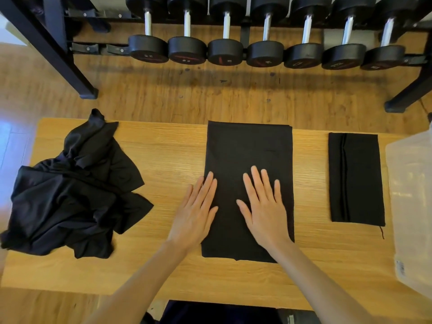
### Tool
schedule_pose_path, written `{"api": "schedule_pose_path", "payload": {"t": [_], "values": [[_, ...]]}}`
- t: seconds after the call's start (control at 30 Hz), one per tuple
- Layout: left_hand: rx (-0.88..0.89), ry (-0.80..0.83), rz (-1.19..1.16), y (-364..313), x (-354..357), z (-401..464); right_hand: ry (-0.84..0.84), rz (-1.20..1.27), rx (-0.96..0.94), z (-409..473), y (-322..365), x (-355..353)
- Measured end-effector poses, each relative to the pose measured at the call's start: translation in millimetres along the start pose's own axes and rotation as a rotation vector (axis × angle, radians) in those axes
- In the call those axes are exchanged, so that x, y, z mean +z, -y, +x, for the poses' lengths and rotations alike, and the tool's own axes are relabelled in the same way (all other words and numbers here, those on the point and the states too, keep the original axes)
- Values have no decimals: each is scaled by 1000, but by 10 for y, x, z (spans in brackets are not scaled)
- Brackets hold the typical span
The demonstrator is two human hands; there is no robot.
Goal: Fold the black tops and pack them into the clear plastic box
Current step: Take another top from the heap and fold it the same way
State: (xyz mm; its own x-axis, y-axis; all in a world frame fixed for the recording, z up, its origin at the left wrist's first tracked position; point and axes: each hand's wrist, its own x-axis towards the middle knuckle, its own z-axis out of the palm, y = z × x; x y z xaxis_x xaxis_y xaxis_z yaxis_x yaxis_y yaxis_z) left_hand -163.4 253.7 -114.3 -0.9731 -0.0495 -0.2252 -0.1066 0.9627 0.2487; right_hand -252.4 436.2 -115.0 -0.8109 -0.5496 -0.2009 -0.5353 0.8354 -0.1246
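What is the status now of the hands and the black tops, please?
Left hand and right hand open, flat on half-folded top. Finished top beside clear box, not packed. Unfolded pile waiting. Nothing in the way.

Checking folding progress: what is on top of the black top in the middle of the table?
Both hands lie flat on the middle top: left hand over its left edge, right hand fully on it. The cloth beneath the palms is hidden.
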Motion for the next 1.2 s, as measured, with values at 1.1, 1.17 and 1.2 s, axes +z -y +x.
{"api": "schedule_pose_path", "payload": {"t": [1.1, 1.17, 1.2], "values": [[145, 43, 21, -348, 147, -786, 19, 67, 50, -1161, -64, 62], [190, 49, 33, -379, 174, -814, 45, 64, -44, -1195, 16, 112], [203, 59, 44, -377, 197, -824, 61, 62, -61, -1219, 22, 143]]}}
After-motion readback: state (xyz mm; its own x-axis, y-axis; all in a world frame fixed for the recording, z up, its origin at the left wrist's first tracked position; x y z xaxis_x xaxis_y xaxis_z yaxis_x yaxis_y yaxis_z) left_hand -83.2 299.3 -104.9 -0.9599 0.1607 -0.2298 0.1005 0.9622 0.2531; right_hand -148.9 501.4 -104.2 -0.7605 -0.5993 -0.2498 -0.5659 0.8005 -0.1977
